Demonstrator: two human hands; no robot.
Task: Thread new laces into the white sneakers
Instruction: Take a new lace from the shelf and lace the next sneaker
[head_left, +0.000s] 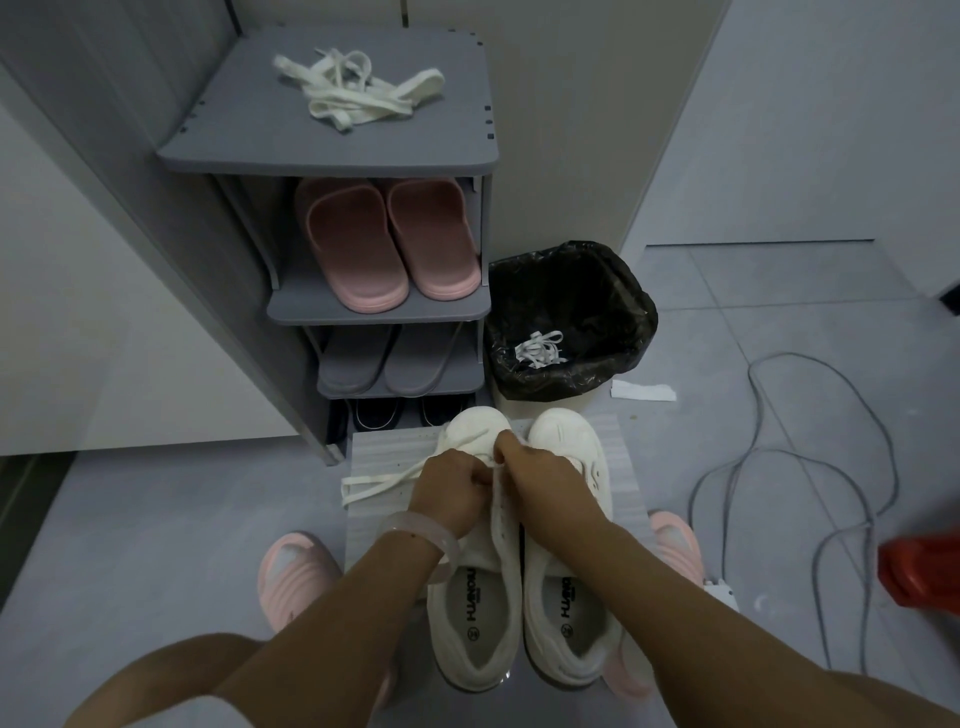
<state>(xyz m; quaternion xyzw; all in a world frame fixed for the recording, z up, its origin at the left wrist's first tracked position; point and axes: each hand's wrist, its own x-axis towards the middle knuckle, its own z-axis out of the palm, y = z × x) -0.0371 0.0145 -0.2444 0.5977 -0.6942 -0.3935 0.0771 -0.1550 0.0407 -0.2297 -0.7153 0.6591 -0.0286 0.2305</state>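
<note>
Two white sneakers stand side by side on a pale mat (374, 457), toes pointing away from me. Both my hands work over the eyelets of the left sneaker (475, 597). My left hand (452, 488) is curled and pinches a white lace (379, 480) that trails off to the left across the mat. My right hand (540, 478) pinches the same lace at the eyelet row. The right sneaker (569, 603) shows no lace. A loose pile of white laces (353, 91) lies on top of the grey shoe rack (332, 156).
The rack holds pink slippers (387, 244), grey slippers and dark shoes below. A bin with a black liner (566, 322) holds a discarded white lace. Grey cables (810, 452) loop over the floor at right beside a red object (922, 571). My feet in pink slippers flank the mat.
</note>
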